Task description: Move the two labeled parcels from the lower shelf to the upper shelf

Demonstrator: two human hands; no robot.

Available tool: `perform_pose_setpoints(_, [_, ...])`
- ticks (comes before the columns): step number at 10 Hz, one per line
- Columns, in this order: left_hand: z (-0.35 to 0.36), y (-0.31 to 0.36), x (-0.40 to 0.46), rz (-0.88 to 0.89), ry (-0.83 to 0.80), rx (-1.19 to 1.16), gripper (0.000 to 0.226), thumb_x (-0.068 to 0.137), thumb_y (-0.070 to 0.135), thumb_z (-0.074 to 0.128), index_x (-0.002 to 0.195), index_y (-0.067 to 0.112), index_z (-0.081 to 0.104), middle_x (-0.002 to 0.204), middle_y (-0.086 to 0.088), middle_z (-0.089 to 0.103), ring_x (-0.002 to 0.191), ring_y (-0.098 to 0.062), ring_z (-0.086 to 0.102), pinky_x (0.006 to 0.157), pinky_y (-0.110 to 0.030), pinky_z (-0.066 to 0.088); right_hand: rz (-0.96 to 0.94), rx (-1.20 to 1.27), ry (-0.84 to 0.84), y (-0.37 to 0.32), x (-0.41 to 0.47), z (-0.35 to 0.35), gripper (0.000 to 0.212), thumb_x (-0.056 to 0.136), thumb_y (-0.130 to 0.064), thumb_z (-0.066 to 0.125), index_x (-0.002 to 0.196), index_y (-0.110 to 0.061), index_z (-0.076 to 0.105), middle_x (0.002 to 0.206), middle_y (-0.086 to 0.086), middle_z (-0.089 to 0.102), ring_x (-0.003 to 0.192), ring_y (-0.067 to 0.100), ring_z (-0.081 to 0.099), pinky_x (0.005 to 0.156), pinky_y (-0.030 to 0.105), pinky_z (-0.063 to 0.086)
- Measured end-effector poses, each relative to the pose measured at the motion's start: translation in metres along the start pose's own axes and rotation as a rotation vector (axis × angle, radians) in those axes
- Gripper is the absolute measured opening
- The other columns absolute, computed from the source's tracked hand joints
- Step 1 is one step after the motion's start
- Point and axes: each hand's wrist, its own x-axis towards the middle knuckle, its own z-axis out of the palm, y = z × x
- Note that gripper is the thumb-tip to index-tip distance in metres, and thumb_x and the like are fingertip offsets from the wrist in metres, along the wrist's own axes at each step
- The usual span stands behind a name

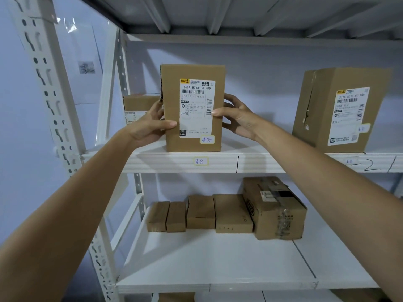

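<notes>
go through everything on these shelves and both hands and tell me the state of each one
Parcel B748: upright on upper shelf, held at both sides.
Parcel A313: upright on upper shelf, untouched, side flap torn.
Left hand: gripping B748's left edge.
Right hand: gripping B748's right edge.
Small box: behind the left hand, partly hidden.
Plain boxes: in a row on lower shelf, closed.

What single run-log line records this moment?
stage: placing | left hand + right hand: gripping B748 parcel upright on upper shelf | A313 parcel: already there
</notes>
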Motion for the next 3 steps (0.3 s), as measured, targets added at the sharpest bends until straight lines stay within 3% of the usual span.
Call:
perform_pose_setpoints(1, [-0.002,-0.001,-0.005,0.025,0.021,0.016,0.139,0.046,0.010,0.094,0.161,0.024,0.019,0.156,-0.007,0.042,0.133,-0.023,0.054,0.103,-0.031,0.047,0.003,-0.019,0.049,-0.002,-0.011,0.003,0.082,0.076,-0.014,0.082,0.146,-0.024,0.040,0.151,0.006,0.048,0.138,0.021,0.047,0.117,0.047,0.035])
perform_pose_setpoints(2, [-0.009,-0.003,-0.010,0.071,0.048,-0.024,0.137,0.046,0.012,0.095,0.161,0.025,0.022,0.165,-0.007,0.034,0.126,-0.019,0.056,0.107,-0.033,0.044,-0.034,-0.015,0.101,-0.002,-0.025,0.005,0.091,0.063,-0.029,0.087,0.141,-0.025,0.041,0.154,0.004,0.041,0.138,0.019,0.044,0.115,0.043,0.035])
perform_pose_setpoints(3, [-0.013,-0.002,-0.018,0.131,0.073,-0.047,0.132,0.045,0.025,0.101,0.157,0.028,0.030,0.166,-0.003,0.030,0.145,-0.027,0.042,0.117,-0.041,0.038,-0.100,0.016,0.164,0.005,-0.044,-0.003,0.090,0.055,-0.039,0.086,0.134,-0.026,0.045,0.151,0.003,0.043,0.132,0.016,0.049,0.113,0.042,0.037])
